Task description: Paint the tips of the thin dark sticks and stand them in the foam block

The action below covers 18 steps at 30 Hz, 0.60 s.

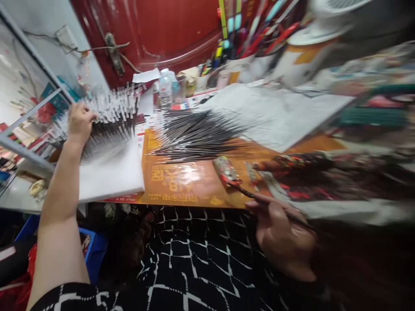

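Note:
My left hand (80, 121), fingers curled together, reaches into a dense stand of thin dark sticks with white tops (113, 108). What its fingertips hold is hidden. The sticks stand upright on a white foam slab (112, 177). In my right hand (283, 235) is a thin dark-handled paintbrush (251, 194), held like a pen. Its tip is at a small paint-smeared block (226, 169) on the orange table cover (184, 181); blur hides whether they touch. A loose pile of thin dark sticks (201, 134) lies across the middle of the table.
Behind the pile stand a clear plastic bottle (165, 88) and cups of pens and brushes. A white sheet (259, 112) covers the back right. A white fan (324, 30) stands behind it. Blurred, paint-stained items (311, 172) lie at right. A metal frame (29, 114) edges the left.

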### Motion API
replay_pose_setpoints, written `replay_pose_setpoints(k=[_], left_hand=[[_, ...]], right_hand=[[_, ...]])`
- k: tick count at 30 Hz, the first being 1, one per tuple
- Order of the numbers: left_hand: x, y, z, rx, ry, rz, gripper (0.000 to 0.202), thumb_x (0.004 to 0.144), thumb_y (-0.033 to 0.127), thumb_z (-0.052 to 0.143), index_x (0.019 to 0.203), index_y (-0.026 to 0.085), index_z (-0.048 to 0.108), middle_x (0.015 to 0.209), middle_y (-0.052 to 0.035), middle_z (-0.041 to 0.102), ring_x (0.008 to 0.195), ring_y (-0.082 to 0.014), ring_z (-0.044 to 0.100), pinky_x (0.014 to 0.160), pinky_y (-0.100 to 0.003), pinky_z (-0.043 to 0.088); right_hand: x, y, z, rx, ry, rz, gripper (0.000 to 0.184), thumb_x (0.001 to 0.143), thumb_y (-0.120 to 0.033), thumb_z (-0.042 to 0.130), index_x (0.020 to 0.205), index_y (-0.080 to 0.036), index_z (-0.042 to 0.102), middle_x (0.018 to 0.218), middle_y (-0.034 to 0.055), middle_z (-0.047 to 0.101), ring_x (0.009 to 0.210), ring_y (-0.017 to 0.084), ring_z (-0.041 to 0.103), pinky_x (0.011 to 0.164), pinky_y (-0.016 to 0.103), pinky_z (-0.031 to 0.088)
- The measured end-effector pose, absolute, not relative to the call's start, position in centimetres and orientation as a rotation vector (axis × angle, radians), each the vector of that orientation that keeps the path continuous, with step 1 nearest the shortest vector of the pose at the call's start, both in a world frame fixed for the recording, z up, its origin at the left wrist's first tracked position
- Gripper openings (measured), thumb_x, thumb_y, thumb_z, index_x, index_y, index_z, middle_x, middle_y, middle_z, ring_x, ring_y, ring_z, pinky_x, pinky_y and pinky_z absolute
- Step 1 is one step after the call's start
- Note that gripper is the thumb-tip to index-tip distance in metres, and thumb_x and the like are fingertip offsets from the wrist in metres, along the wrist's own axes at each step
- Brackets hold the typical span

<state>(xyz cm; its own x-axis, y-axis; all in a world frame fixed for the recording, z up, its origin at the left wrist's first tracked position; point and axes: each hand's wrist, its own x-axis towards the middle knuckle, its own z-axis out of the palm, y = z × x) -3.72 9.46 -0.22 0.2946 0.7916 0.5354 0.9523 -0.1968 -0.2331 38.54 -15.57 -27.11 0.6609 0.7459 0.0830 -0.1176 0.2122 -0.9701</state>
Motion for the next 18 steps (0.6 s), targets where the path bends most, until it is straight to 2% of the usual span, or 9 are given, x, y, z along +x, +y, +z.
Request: replay_pose_setpoints(k=[2, 4, 6, 8, 10, 15, 18], left_hand=[[-2.7, 7.3, 0.0, -1.98, -1.491, -0.526, 0.034, 0.097, 0.03, 0.044, 0.106, 0.014, 0.072, 0.117, -0.0084, 0.063, 0.121, -0.0255, 0.05, 0.106, -0.051, 0.04], [-1.0, 4.9, -1.1, -1.903, -1.385, -0.713, 0.034, 0.097, 0.036, 0.046, 0.102, 0.018, 0.075, 0.113, -0.0085, 0.066, 0.117, -0.027, 0.057, 0.105, -0.052, 0.043], [1.4, 2.3, -3.6, -1.969, -1.28, -0.815, 0.03, 0.098, 0.036, 0.048, 0.11, 0.027, 0.074, 0.117, -0.0073, 0.067, 0.117, -0.0291, 0.06, 0.109, -0.053, 0.042], [4.6, 0.0, -7.3, -2.16, -1.22, -0.827, 0.028, 0.096, 0.035, 0.05, 0.115, 0.035, 0.07, 0.113, -0.0056, 0.067, 0.113, -0.0318, 0.061, 0.103, -0.054, 0.047], [8.3, -1.3, -11.4, -2.368, -1.201, -0.833, 0.026, 0.094, 0.035, 0.052, 0.115, 0.032, 0.069, 0.104, -0.0064, 0.068, 0.102, -0.0305, 0.063, 0.093, -0.048, 0.052], [15.8, 0.7, -18.9, -2.629, -1.328, -0.386, 0.037, 0.097, 0.037, 0.044, 0.125, 0.017, 0.059, 0.12, -0.0147, 0.062, 0.112, -0.0303, 0.058, 0.095, -0.042, 0.048], [17.4, 2.7, -20.6, -2.55, -1.496, -0.21, 0.033, 0.1, 0.036, 0.038, 0.119, 0.018, 0.059, 0.114, -0.0132, 0.061, 0.098, -0.0269, 0.061, 0.078, -0.036, 0.047]], right_hand=[[40.0, -16.0, -26.5, -1.197, -0.601, 0.639, 0.032, 0.079, -0.055, 0.07, 0.086, -0.024, 0.076, 0.068, 0.0026, 0.07, 0.065, 0.022, 0.069, 0.061, 0.037, 0.058], [42.2, -16.6, -25.7, -1.192, -0.587, 0.545, 0.03, 0.079, -0.054, 0.071, 0.086, -0.025, 0.075, 0.068, 0.0019, 0.07, 0.064, 0.021, 0.068, 0.06, 0.036, 0.057], [44.9, -17.4, -24.8, -1.18, -0.567, 0.408, 0.028, 0.081, -0.051, 0.07, 0.088, -0.024, 0.074, 0.067, 0.0014, 0.07, 0.062, 0.019, 0.067, 0.061, 0.035, 0.056], [48.0, -18.1, -24.0, -1.173, -0.545, 0.247, 0.026, 0.084, -0.047, 0.069, 0.09, -0.021, 0.073, 0.069, 0.0015, 0.07, 0.061, 0.017, 0.066, 0.061, 0.032, 0.054], [51.1, -18.9, -23.3, -1.166, -0.529, 0.075, 0.025, 0.085, -0.042, 0.067, 0.09, -0.019, 0.072, 0.069, 0.0019, 0.07, 0.06, 0.015, 0.065, 0.059, 0.029, 0.052], [58.4, -20.5, -22.3, -1.178, -0.506, -0.222, 0.027, 0.089, -0.042, 0.063, 0.092, -0.016, 0.068, 0.071, 0.0028, 0.071, 0.06, 0.012, 0.064, 0.059, 0.025, 0.05], [62.6, -21.1, -22.4, -1.219, -0.484, -0.27, 0.032, 0.092, -0.047, 0.06, 0.095, -0.016, 0.067, 0.073, 0.0032, 0.071, 0.061, 0.011, 0.064, 0.059, 0.023, 0.049]])
